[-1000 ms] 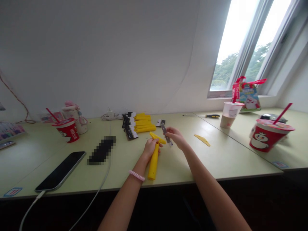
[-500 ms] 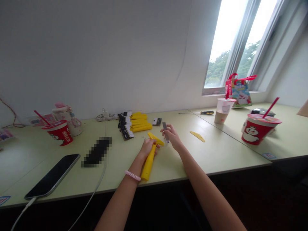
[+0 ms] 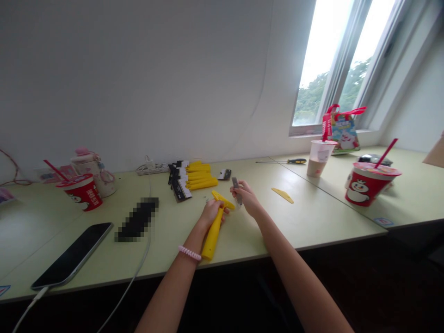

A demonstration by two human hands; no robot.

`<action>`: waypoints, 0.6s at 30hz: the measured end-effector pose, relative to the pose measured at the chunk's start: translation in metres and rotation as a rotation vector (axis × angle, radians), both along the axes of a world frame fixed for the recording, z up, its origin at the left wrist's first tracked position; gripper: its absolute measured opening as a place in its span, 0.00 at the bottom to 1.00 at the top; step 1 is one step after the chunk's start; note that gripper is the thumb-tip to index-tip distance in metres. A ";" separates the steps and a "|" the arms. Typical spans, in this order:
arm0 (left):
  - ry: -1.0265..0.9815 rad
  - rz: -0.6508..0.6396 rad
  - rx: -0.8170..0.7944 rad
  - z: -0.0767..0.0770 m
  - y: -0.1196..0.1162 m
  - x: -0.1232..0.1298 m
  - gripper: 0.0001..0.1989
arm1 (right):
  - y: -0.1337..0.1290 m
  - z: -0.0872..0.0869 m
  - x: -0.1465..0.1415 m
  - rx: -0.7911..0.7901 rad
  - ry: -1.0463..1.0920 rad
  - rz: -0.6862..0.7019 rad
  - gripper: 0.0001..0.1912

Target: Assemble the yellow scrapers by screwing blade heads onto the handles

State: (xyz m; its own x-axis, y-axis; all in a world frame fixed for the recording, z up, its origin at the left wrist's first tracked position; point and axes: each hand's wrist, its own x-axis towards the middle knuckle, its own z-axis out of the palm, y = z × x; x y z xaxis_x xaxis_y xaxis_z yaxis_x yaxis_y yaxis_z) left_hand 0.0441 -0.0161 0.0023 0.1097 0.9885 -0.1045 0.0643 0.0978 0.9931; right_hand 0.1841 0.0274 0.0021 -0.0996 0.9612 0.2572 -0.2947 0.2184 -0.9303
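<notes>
My left hand (image 3: 211, 212) is closed around the neck of a yellow scraper handle (image 3: 213, 235), just below its wide head. The handle's round end points toward me, near the table's front edge. Just right of the head, my right hand (image 3: 245, 196) pinches a flat grey metal blade (image 3: 235, 184), held upright between thumb and fingers. A thin yellow plastic piece (image 3: 282, 195) with a curved edge lies on the table to the right. Beyond my hands lie several yellow scrapers (image 3: 201, 176) with black card labels (image 3: 181, 188).
A small black packet (image 3: 225, 175) lies behind my right hand. Farther back rests a screwdriver (image 3: 295, 161). Drink cups stand left (image 3: 85, 194) and right (image 3: 364, 185), with a clear cup (image 3: 319, 159) between. A phone (image 3: 74, 254) and its cable lie at the left.
The whole view has shifted slightly. The grey blade shows more of its flat face beside the scraper head. Both hands keep their holds.
</notes>
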 end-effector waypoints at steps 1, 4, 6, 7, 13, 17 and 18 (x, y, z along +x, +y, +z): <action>-0.001 0.000 -0.004 0.000 0.000 0.000 0.08 | 0.000 0.000 0.000 -0.008 -0.008 -0.001 0.12; -0.002 0.003 0.000 0.000 0.001 0.000 0.08 | -0.001 0.000 -0.001 -0.023 -0.037 -0.014 0.11; 0.001 -0.001 0.002 -0.002 0.002 0.000 0.09 | -0.001 0.001 -0.002 -0.012 -0.054 -0.013 0.11; 0.003 -0.005 0.001 -0.003 0.003 -0.001 0.09 | -0.001 0.000 -0.002 -0.001 -0.062 -0.008 0.11; -0.027 -0.033 0.041 -0.011 0.008 -0.003 0.11 | -0.004 0.003 -0.001 0.077 -0.081 0.028 0.10; -0.025 -0.045 0.039 -0.012 0.008 -0.003 0.10 | -0.007 0.006 -0.002 0.060 -0.073 0.004 0.09; -0.021 -0.045 0.041 -0.012 0.007 -0.003 0.10 | -0.007 0.006 -0.002 0.046 -0.067 -0.006 0.09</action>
State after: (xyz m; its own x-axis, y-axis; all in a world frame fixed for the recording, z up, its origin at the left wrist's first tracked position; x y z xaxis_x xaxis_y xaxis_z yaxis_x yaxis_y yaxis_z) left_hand 0.0407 -0.0087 -0.0099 0.1562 0.9858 -0.0615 0.0463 0.0549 0.9974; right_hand 0.1822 0.0204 0.0083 -0.1128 0.9493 0.2936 -0.2304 0.2624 -0.9370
